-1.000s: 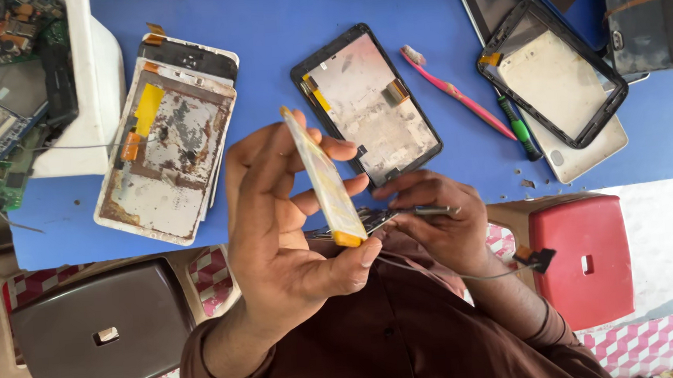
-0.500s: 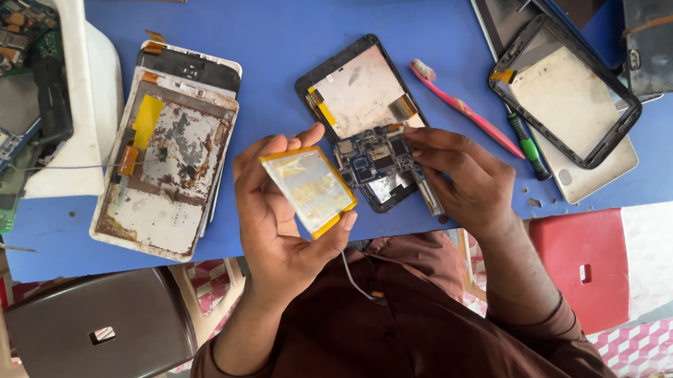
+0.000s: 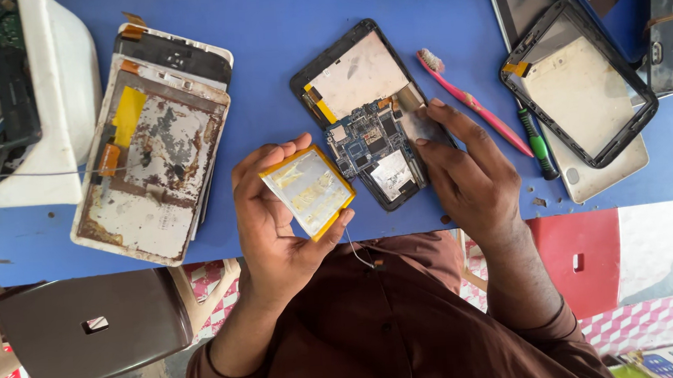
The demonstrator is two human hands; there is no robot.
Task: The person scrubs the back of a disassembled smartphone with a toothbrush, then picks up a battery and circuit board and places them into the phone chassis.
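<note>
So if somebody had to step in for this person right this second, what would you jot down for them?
Left hand: holds a flat silver battery pack with yellow edging, lifted off the table, a thin wire hanging from it.
Right hand: fingers rest on the opened black tablet with bare circuit board on the blue table.
Done: battery is out of the tablet.
Left: tablet lies open, board exposed. Pink toothbrush and green-handled screwdriver lie right of it.
</note>
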